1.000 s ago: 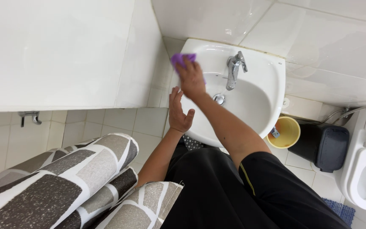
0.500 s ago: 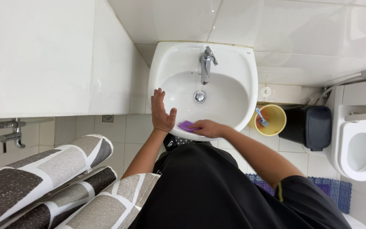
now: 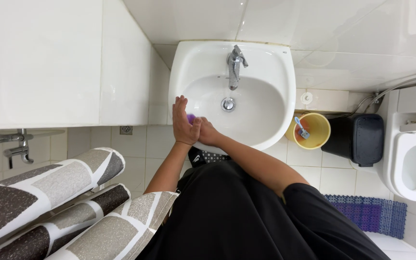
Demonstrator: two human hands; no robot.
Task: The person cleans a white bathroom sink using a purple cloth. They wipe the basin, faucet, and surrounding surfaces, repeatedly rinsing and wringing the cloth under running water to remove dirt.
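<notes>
1. The left hand [image 3: 184, 121] sat near the middle of the frame, on the near left rim of the sink. Its fingers [image 3: 179, 103] were straight and close together, pointing up the frame. They held nothing. The flat hand lay against the rim.
2. The right hand [image 3: 207, 132] was just to the right of it, touching the left hand at the thumb side. Its fingers were curled around a small purple cloth [image 3: 190, 118]. Only a little bit of the purple showed between the two hands, so I could not tell how big the cloth was.
3. The purple cloth was pressed on the inside edge of the white sink [image 3: 270, 72], at the lower left of the bowl.
4. In the bowl, the round metal drain [image 3: 227, 104] was a little up and to the right of the hands. The shiny tap [image 3: 235, 63] stood above it, at the top middle of the frame.
5. Both bare arms led down to a person in black clothes at the bottom of the frame.
6. To the right of the sink stood a yellow bucket [image 3: 314, 131] with a small blue brush [image 3: 301, 128] in it, then a black bin [image 3: 357, 138], then a white toilet [image 3: 412, 159] at the right edge.
7. A purple mat [image 3: 369, 212] lay on the floor at the lower right.
8. Rolls with a grey and white brick pattern [image 3: 49, 192] filled the lower left corner.
</notes>
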